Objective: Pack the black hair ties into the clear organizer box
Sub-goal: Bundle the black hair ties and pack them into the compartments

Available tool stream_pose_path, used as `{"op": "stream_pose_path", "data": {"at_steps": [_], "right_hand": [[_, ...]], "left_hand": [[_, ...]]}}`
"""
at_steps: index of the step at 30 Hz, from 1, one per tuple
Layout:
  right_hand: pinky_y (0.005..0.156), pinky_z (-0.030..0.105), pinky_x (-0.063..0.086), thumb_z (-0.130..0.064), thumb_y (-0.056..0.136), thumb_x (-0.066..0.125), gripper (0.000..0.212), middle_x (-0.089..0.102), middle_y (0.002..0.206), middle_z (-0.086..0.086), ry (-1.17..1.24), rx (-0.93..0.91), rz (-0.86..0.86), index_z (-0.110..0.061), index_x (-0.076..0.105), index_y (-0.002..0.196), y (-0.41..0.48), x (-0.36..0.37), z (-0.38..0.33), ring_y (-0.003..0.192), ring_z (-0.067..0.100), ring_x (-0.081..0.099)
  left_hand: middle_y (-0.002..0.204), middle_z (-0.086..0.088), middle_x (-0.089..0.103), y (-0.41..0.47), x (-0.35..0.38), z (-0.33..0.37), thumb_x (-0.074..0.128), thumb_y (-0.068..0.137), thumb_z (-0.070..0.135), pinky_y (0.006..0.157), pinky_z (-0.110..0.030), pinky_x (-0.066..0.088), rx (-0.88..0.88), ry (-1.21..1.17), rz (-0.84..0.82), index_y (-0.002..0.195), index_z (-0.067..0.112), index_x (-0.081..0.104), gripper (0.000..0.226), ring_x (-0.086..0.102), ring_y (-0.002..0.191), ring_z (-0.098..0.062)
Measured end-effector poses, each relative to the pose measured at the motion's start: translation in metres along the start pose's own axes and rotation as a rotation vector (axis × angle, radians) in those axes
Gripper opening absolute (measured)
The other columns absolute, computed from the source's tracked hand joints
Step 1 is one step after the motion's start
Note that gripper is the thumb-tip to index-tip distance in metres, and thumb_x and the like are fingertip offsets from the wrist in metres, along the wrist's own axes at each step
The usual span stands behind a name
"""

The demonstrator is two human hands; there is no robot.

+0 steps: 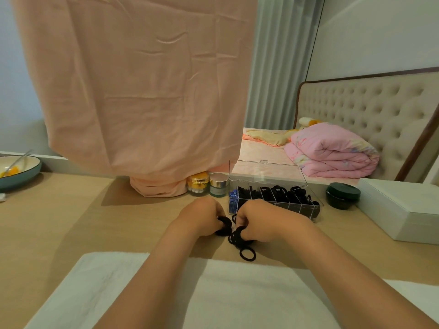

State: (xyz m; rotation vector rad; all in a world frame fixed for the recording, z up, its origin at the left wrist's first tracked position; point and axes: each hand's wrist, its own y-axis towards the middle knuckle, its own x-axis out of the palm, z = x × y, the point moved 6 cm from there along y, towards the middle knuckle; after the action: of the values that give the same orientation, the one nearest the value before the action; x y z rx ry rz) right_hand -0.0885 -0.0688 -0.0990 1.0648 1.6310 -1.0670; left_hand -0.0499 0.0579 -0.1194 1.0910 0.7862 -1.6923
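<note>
A clear organizer box (294,206) stands open on the wooden table, its lid (266,170) tilted up at the back. Its compartments hold several black hair ties, and the leftmost one holds small blue items (233,194). In front of the box my left hand (202,216) grips a few black hair ties (224,226). Close beside it, my right hand (257,222) holds a bunch of black hair ties (237,238). One loose black hair tie (247,254) lies on the table just below my right hand.
A white towel (118,288) covers the near table edge. Two small jars (198,184) (218,185) stand left of the box under a hanging pink cloth (142,91). A dark round jar (342,195) and a white box (403,210) sit at right. A teal bowl (21,173) is far left.
</note>
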Motion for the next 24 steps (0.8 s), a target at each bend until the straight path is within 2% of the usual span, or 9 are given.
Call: {"op": "stream_pose_path", "data": {"at_steps": [4,7,9,12,14,15,17,20,24], "right_hand": [[0.073,0.038,0.065,-0.008,0.092,0.063,0.012,0.077,0.093,0.010,0.234,0.023,0.055,-0.016,0.072,0.096,-0.011,-0.012,0.013,0.074,0.018,0.075],[0.058,0.033,0.056,0.000,0.093,0.057,0.026,0.077,0.092,0.011,0.452,0.028,0.010,-0.020,0.070,0.102,-0.018,-0.012,0.019,0.071,0.017,0.075],[0.057,0.032,0.052,0.004,0.092,0.055,0.031,0.078,0.090,0.014,0.581,0.018,-0.019,-0.019,0.072,0.105,-0.023,-0.015,0.021,0.072,0.022,0.073],[0.054,0.023,0.053,0.002,0.096,0.058,0.025,0.078,0.078,0.011,0.767,0.001,-0.038,-0.013,0.076,0.104,-0.028,-0.019,0.021,0.059,0.017,0.067],[0.059,0.024,0.059,-0.001,0.097,0.061,0.022,0.079,0.085,0.015,0.842,0.012,-0.011,-0.011,0.077,0.107,-0.027,-0.020,0.023,0.070,0.022,0.072],[0.063,0.026,0.062,-0.001,0.097,0.061,0.022,0.079,0.088,0.017,0.851,0.028,0.018,-0.011,0.078,0.109,-0.025,-0.019,0.026,0.076,0.025,0.074],[0.064,0.027,0.063,0.000,0.096,0.062,0.025,0.079,0.085,0.015,0.826,0.071,0.091,-0.012,0.078,0.111,-0.023,-0.019,0.032,0.075,0.024,0.076],[0.054,0.021,0.058,-0.002,0.097,0.060,0.029,0.077,0.072,0.008,0.726,0.138,0.169,-0.018,0.078,0.113,-0.022,-0.021,0.037,0.055,0.014,0.072],[0.052,0.023,0.058,-0.003,0.098,0.055,0.035,0.073,0.069,0.007,0.650,0.197,0.275,-0.025,0.078,0.113,-0.020,-0.021,0.040,0.045,0.012,0.063]], "left_hand": [[0.097,0.004,0.067,0.000,-0.006,0.000,0.066,0.093,0.022,0.071,-0.023,0.043,0.004,-0.169,0.010,0.095,0.024,0.064,0.003,0.058,0.085,-0.010],[0.092,0.001,0.070,-0.002,-0.008,0.003,0.068,0.091,0.021,0.078,-0.028,0.052,0.007,-0.352,-0.027,0.093,0.022,0.065,0.004,0.064,0.086,-0.013],[0.090,-0.002,0.071,-0.002,-0.005,0.006,0.070,0.090,0.018,0.084,-0.033,0.057,-0.002,-0.473,-0.054,0.091,0.020,0.065,0.005,0.067,0.083,-0.015],[0.090,-0.002,0.072,-0.002,0.003,0.014,0.071,0.091,0.020,0.085,-0.035,0.059,-0.024,-0.608,-0.097,0.093,0.019,0.065,0.007,0.068,0.080,-0.015],[0.093,-0.005,0.073,-0.003,0.006,0.019,0.068,0.094,0.016,0.083,-0.035,0.061,-0.039,-0.683,-0.127,0.097,0.018,0.065,0.005,0.069,0.080,-0.016],[0.094,-0.006,0.072,-0.004,0.008,0.021,0.068,0.094,0.014,0.081,-0.034,0.062,-0.044,-0.731,-0.143,0.097,0.017,0.064,0.006,0.069,0.081,-0.017],[0.097,-0.009,0.073,-0.006,0.009,0.022,0.071,0.092,0.011,0.082,-0.035,0.061,-0.045,-0.817,-0.181,0.097,0.015,0.065,0.009,0.071,0.084,-0.019],[0.099,-0.011,0.074,-0.007,0.011,0.022,0.073,0.089,0.012,0.095,-0.043,0.058,-0.024,-0.927,-0.267,0.107,0.010,0.070,0.019,0.071,0.095,-0.024],[0.107,-0.016,0.071,-0.008,0.014,0.025,0.071,0.088,0.022,0.098,-0.043,0.055,-0.021,-1.207,-0.368,0.126,0.005,0.065,0.041,0.070,0.101,-0.026]]}}
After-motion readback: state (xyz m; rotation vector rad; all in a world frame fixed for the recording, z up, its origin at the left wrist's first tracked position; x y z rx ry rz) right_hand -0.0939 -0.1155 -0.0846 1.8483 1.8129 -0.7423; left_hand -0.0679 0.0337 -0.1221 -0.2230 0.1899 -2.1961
